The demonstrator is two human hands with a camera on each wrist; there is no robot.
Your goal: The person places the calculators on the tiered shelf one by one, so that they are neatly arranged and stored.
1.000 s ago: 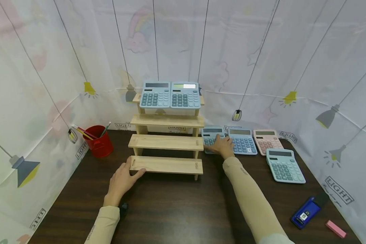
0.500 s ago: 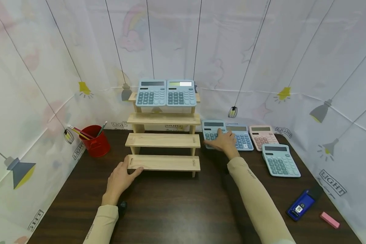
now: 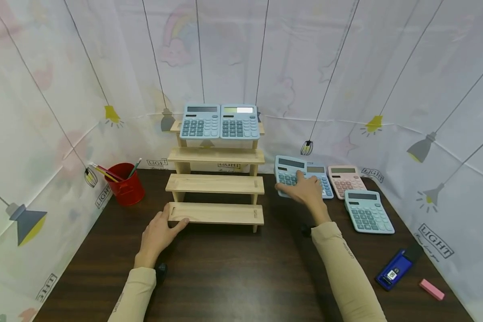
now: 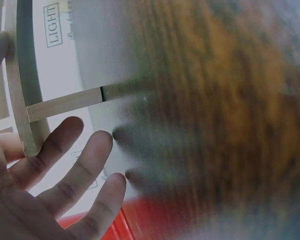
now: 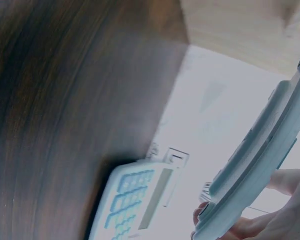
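My right hand [image 3: 307, 191] grips a light blue calculator [image 3: 287, 164], thumb on its left edge and fingers on its right side. It is lifted and tilted; the right wrist view shows the raised calculator [image 5: 255, 165] from its edge and underside. Behind it, a bluer calculator [image 3: 326, 184] lies partly covered. At the left end of the bottom step of a wooden tiered stand [image 3: 217, 213], my left hand [image 3: 157, 237] rests with thumb on the front edge and index finger at the end. Its other fingers [image 4: 97, 152] stretch out below the board. Two light blue calculators [image 3: 200, 127] lean on the top step.
A pink calculator [image 3: 345, 181] and a pale blue-green one [image 3: 369, 212] lie at the right. Nearer the table's right edge are a blue device [image 3: 394, 270] and a pink eraser-like block [image 3: 431, 290]. A red bucket [image 3: 129, 190] with pencils stands left of the stand.
My right hand has raised the light blue calculator off the table and shifted it right, over the bluer calculator. The left hand stays at the bottom step. The head view shifted slightly.
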